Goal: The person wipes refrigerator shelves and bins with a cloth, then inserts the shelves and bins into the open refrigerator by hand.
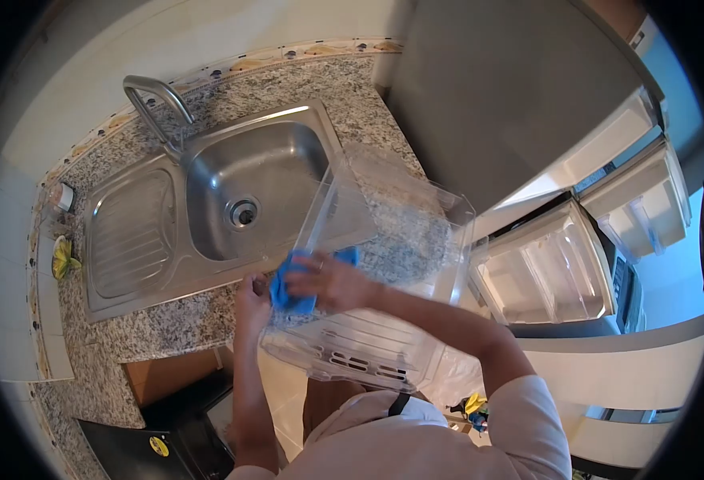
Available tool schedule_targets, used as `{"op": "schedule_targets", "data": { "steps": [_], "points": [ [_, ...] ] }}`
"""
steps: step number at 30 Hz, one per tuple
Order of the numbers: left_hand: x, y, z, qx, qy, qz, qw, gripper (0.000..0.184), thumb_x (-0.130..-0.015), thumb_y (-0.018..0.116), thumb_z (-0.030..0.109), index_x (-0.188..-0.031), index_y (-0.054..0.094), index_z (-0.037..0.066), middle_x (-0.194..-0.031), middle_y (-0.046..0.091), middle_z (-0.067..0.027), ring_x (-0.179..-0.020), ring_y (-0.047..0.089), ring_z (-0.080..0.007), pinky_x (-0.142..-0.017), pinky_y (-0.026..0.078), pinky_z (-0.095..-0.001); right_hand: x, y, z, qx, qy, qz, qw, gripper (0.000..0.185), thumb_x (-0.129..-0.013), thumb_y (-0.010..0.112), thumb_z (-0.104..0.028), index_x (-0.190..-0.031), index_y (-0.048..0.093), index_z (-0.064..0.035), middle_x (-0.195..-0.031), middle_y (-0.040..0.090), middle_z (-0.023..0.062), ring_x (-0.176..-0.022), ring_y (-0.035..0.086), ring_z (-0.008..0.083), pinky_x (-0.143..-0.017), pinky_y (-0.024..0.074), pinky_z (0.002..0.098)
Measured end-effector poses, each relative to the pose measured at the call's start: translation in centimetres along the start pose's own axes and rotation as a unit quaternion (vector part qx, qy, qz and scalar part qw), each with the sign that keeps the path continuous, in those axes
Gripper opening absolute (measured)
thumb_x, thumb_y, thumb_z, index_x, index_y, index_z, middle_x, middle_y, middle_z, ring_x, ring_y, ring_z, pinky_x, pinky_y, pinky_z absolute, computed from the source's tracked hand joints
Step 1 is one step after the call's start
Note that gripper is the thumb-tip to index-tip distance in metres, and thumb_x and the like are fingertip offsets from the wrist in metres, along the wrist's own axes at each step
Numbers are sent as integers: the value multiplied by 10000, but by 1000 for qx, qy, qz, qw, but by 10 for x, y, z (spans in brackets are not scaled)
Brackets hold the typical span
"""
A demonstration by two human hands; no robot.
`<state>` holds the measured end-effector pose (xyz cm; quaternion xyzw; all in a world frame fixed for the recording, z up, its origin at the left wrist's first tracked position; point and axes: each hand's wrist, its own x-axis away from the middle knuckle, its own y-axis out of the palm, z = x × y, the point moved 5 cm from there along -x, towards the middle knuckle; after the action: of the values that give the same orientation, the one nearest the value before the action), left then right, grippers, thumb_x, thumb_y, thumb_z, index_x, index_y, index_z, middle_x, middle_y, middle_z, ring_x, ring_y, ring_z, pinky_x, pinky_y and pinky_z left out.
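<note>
A clear plastic fridge drawer (352, 340) with slots at its near end rests tilted between my body and the granite counter. It overlaps the right side of the sink. My left hand (253, 302) is closed at the drawer's left edge; its fingertips are partly hidden. Spread over a blue cloth (289, 296), my right hand (332, 282) grips it and presses it against the drawer's left wall. One end of the cloth sticks out past the fingers.
The steel sink (180, 232) has a drainboard at left and a curved faucet (156, 108) behind. At right stands a fridge with an open door (544, 268) bearing shelves. A small jar (62, 197) and a yellow-green object (65, 258) sit at the counter's left end.
</note>
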<state>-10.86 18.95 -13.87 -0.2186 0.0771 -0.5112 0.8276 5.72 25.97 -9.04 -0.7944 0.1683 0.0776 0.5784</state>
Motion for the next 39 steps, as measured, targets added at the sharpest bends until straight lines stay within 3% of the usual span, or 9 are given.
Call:
{"op": "schedule_targets", "data": {
  "steps": [5,15,19,23,25,27,31,35,39],
  "points": [
    [2,1,5,43,-19,14,999,274,-711,711,140,-874,525,22,-591,446,0,-535,409,-91,-485,361,-250,-36,-43,166,149,253,174,940,414,-730,527,-76,-1144,497,-71,-1205,483,105,-1213,370,292,-997,293,462],
    [-1,5,-10,135,62,31,988,224,-721,682,90,-860,524,15,-606,491,-18,-547,453,-88,-522,386,-248,-48,10,11,-85,-62,22,994,421,-681,558,-14,-1100,535,-49,-1179,510,106,-1187,404,301,-987,340,421],
    [2,4,-11,73,-6,-6,997,186,-734,663,66,-851,525,22,-657,558,-34,-595,519,-92,-546,402,-247,-65,-34,137,156,144,119,970,374,-660,552,27,-1023,558,-62,-1160,525,103,-1158,420,312,-963,357,406],
    [4,6,-7,163,8,22,986,126,-772,625,57,-835,519,31,-702,593,-45,-624,546,-103,-545,412,-242,-41,-53,155,37,210,257,943,347,-715,528,41,-1048,554,-52,-1123,544,118,-1094,474,299,-932,371,385],
    [7,4,6,189,-5,48,981,116,-786,614,59,-835,513,33,-708,595,-45,-617,539,-104,-541,411,-236,-19,-73,135,-230,340,335,848,244,-829,453,13,-1059,534,14,-1090,573,121,-1012,524,259,-902,397,358],
    [11,1,18,333,-48,54,940,91,-815,584,72,-847,504,44,-748,615,-83,-652,580,-135,-566,462,-246,23,-99,140,-188,460,452,741,234,-896,419,-84,-1078,518,26,-1070,570,116,-965,535,209,-874,413,337],
    [14,-1,48,451,-96,76,884,95,-833,577,114,-864,505,59,-790,628,-123,-693,625,-195,-586,518,-299,78,-155,137,-678,305,527,411,362,-916,397,-285,-1148,469,-17,-1094,561,131,-977,550,258,-890,428,372],
    [21,0,69,554,-94,110,820,118,-840,575,161,-880,527,61,-801,629,-144,-703,644,-239,-581,549,-355,91,-201,78,-771,97,443,446,433,-897,424,-288,-1207,418,14,-1128,538,148,-969,551,273,-851,459,398],
    [37,-4,120,568,-39,139,811,153,-843,573,170,-954,553,65,-864,630,-135,-772,641,-232,-604,549,-333,94,-166,28,-518,347,449,640,352,-781,612,-114,-1108,498,-47,-1036,575,94,-881,575,187,-776,477,312]
  ]
}}
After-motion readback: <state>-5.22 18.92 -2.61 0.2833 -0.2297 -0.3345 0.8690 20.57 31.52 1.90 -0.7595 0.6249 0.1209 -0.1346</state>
